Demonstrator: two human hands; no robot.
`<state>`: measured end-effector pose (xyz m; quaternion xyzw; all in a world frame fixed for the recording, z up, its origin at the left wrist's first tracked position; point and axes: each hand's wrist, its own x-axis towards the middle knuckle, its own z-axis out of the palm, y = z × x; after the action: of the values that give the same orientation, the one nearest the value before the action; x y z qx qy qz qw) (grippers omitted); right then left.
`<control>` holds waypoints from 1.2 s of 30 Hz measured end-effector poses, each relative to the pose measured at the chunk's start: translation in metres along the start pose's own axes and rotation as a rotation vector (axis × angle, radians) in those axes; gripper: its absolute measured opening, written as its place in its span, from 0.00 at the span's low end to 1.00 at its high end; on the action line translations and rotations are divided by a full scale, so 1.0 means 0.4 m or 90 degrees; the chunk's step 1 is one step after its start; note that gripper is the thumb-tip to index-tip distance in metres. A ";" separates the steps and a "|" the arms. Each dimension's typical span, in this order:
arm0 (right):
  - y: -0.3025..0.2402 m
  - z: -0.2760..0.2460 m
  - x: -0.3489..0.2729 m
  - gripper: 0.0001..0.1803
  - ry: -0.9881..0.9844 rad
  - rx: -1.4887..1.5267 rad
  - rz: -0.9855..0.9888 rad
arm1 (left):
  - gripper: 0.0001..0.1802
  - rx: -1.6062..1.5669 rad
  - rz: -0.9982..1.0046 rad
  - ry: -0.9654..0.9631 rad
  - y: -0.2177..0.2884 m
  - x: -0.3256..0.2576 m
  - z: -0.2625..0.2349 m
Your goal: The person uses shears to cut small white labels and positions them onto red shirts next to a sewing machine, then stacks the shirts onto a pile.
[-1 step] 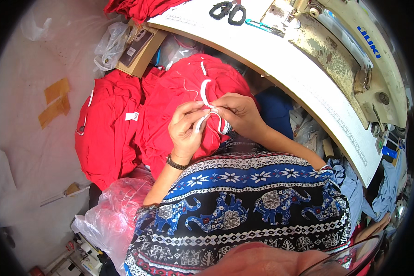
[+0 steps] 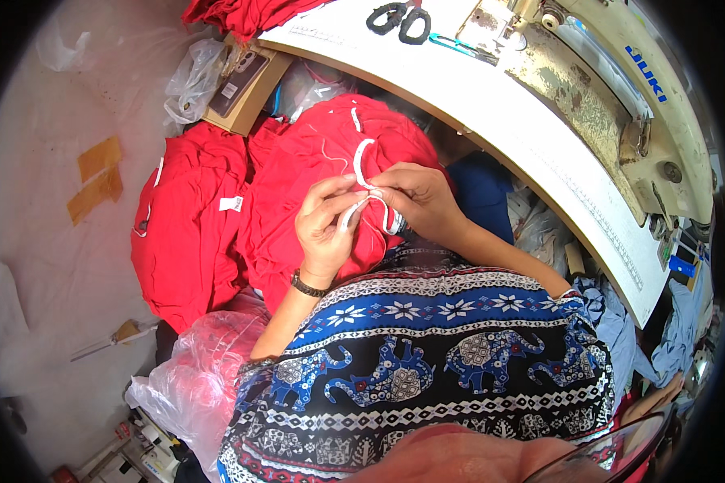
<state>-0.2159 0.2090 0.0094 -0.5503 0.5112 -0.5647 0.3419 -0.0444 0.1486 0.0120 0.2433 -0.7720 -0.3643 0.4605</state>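
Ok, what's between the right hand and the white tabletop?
In the head view, dark blue cloth and some clear plastic lie between the right hand and the white tabletop.

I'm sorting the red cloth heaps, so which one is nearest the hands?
The middle heap, just under the left hand and right hand; the left heap lies farther left, the upper heap at the edge of the white table.

Table (image 2: 532, 141), obstacle beyond right hand (image 2: 424, 203)
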 end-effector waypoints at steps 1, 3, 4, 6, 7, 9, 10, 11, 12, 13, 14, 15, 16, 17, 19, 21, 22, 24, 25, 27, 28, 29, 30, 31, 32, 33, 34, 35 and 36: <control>0.000 0.001 -0.003 0.08 0.006 -0.001 -0.006 | 0.11 0.022 -0.016 -0.001 0.002 -0.001 0.000; 0.003 0.002 -0.005 0.08 0.008 -0.019 -0.027 | 0.11 -0.004 -0.002 -0.017 0.002 0.000 0.001; 0.005 0.002 -0.003 0.08 0.010 -0.028 -0.033 | 0.11 -0.014 -0.011 -0.021 0.000 0.002 0.002; 0.009 0.001 -0.001 0.07 0.028 -0.067 -0.062 | 0.11 -0.029 -0.044 -0.025 -0.001 0.002 0.006; 0.011 0.000 0.000 0.07 0.031 -0.084 -0.094 | 0.11 -0.054 -0.017 -0.023 -0.002 0.002 0.008; 0.016 -0.002 0.005 0.07 0.053 -0.103 -0.109 | 0.11 -0.065 -0.077 0.001 -0.007 0.005 0.014; 0.019 -0.004 0.009 0.07 0.064 -0.112 -0.121 | 0.11 -0.068 -0.100 0.001 -0.010 0.008 0.017; 0.019 -0.003 0.009 0.07 0.060 -0.108 -0.116 | 0.10 -0.063 -0.098 0.001 -0.009 0.007 0.017; 0.019 -0.003 0.010 0.07 0.059 -0.105 -0.107 | 0.10 -0.040 -0.076 -0.009 -0.010 0.010 0.017; 0.019 -0.004 0.010 0.07 0.051 -0.105 -0.099 | 0.10 -0.014 -0.058 -0.020 -0.009 0.010 0.018; 0.017 -0.003 0.009 0.08 0.056 -0.101 -0.087 | 0.10 0.006 -0.032 -0.019 -0.009 0.011 0.016; 0.016 -0.003 0.009 0.08 0.056 -0.099 -0.077 | 0.10 0.018 -0.044 -0.009 -0.007 0.011 0.017; 0.014 -0.003 0.008 0.08 0.055 -0.096 -0.066 | 0.10 0.013 -0.030 0.003 -0.006 0.012 0.015; 0.013 -0.003 0.008 0.08 0.052 -0.088 -0.067 | 0.10 0.015 -0.035 0.016 -0.005 0.013 0.015; 0.011 -0.002 0.009 0.08 0.045 -0.071 -0.068 | 0.10 0.011 -0.018 0.035 -0.004 0.014 0.014; 0.011 -0.001 0.010 0.09 0.044 -0.066 -0.078 | 0.10 0.019 -0.002 0.047 -0.005 0.016 0.015; 0.012 0.000 0.011 0.09 0.043 -0.063 -0.083 | 0.10 0.022 0.009 0.051 -0.007 0.017 0.016; 0.014 0.002 0.011 0.08 0.038 -0.059 -0.071 | 0.10 0.037 0.042 0.047 -0.012 0.017 0.019; 0.015 0.003 0.011 0.08 0.035 -0.056 -0.064 | 0.10 0.042 0.045 0.055 -0.013 0.015 0.021; 0.016 0.006 0.010 0.08 0.043 -0.034 -0.066 | 0.11 0.008 0.049 0.061 -0.016 0.014 0.025; 0.016 0.007 0.009 0.08 0.047 -0.019 -0.063 | 0.11 -0.006 0.051 0.059 -0.017 0.013 0.026; 0.017 0.008 0.009 0.08 0.046 -0.020 -0.063 | 0.11 -0.028 0.050 0.062 -0.019 0.013 0.027; 0.018 0.008 0.008 0.08 0.046 -0.018 -0.060 | 0.11 -0.016 0.048 0.067 -0.020 0.012 0.027; 0.019 0.008 0.008 0.07 0.047 -0.016 -0.056 | 0.11 -0.001 0.058 0.061 -0.021 0.013 0.027; 0.021 0.008 0.008 0.07 0.046 -0.012 -0.058 | 0.11 0.014 0.068 0.054 -0.022 0.014 0.026; 0.024 0.008 0.008 0.07 0.045 -0.007 -0.061 | 0.10 0.017 0.070 0.050 -0.022 0.014 0.025; 0.026 0.008 0.007 0.07 0.039 -0.004 -0.062 | 0.10 0.020 0.073 0.046 -0.022 0.014 0.023; 0.029 0.008 0.007 0.07 0.041 -0.006 -0.065 | 0.10 0.024 0.059 0.049 -0.021 0.014 0.022; 0.032 0.008 0.006 0.07 0.040 -0.009 -0.064 | 0.09 0.008 0.060 0.048 -0.019 0.013 0.021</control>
<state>-0.2155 0.2028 -0.0027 -0.5595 0.4974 -0.5946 0.2932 -0.0538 0.1428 0.0062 0.2236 -0.7668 -0.3280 0.5045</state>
